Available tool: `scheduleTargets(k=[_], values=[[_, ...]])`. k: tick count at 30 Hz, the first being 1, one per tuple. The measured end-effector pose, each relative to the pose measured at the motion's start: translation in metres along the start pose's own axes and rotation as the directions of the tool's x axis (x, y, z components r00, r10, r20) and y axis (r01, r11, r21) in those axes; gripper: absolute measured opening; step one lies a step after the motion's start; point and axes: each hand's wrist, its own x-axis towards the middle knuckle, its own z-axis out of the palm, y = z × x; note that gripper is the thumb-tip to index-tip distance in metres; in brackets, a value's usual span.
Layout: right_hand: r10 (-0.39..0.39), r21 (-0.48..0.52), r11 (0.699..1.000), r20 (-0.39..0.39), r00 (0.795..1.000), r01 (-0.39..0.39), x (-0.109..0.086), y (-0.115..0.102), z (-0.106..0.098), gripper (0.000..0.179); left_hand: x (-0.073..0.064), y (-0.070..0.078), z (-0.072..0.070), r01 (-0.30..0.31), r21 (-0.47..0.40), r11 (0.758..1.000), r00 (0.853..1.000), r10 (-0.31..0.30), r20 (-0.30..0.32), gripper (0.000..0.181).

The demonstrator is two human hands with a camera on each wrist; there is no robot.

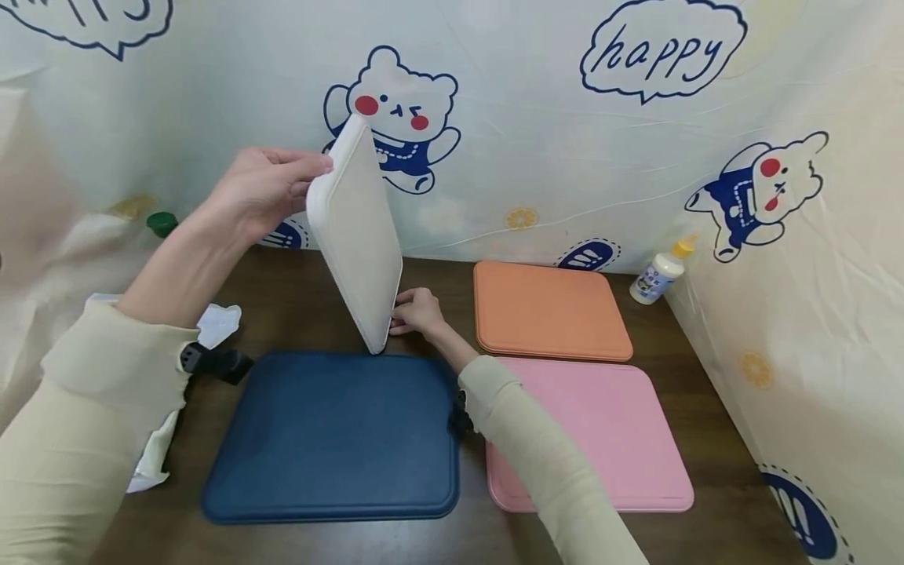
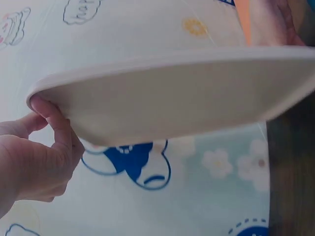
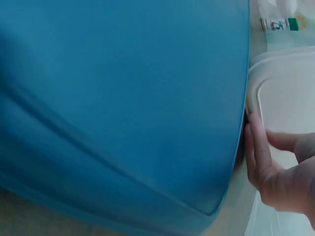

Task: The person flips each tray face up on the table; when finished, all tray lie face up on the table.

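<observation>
Left hand point(image 1: 264, 188): pinching – thumb and fingers close on the rim at the raised short end, near a corner.
Right hand point(image 1: 418, 311): thumb on the face, fingers against the outer rim; a pinch at the low short end, as far as the right wrist view shows.
White panel point(image 1: 360, 243): rectangular, round-cornered, rimmed; lies between the two sets of fingers, touched by both. Lid or tray, cannot tell.
Long axis: slopes down and rightward from the left fingers to the right fingers – panel tilted up on its low end, not flat.
Nearer hand: neither, both touch; the right is the lower.
Low corner: left of the right fingers, just past the far edge of the blue panel point(image 1: 332, 431). Touching there or not, cannot tell.
Blue panel, flat: just on the person's side of the right fingers. This offset is judged the relation to watch.
Orange panel point(image 1: 551, 310): right of the right fingers, apart.
Pink panel point(image 1: 607, 424): right of them and closer to the person, partly hidden by the sleeve.
Yellow-capped bottle point(image 1: 655, 276): farthest right of the fingers, beside the orange panel.
</observation>
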Motion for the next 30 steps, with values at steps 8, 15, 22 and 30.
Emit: scheduleTargets(k=[8,15,22,30], values=[[-0.08,-0.039,0.996,0.103,0.991,0.084,-0.016,-0.06,-0.042,0.034,0.001,0.002,0.036,-0.051,0.057,0.997,0.998,0.05,0.031,0.062],[-0.204,-0.059,0.976,0.097,0.974,0.21,-0.037,-0.155,-0.086,0.031,0.001,0.001,0.068,-0.068,-0.006,0.998,0.996,0.068,0.062,0.045],[-0.211,-0.125,0.969,0.02,0.977,0.212,-0.049,-0.202,-0.116,0.033,0.004,-0.007,0.102,-0.088,-0.007,0.996,0.99,0.089,0.107,0.035],[-0.174,-0.207,0.965,-0.052,0.983,0.16,-0.061,-0.212,-0.134,0.037,0.006,-0.021,0.139,-0.169,0.055,0.984,0.975,0.159,0.157,0.028]])
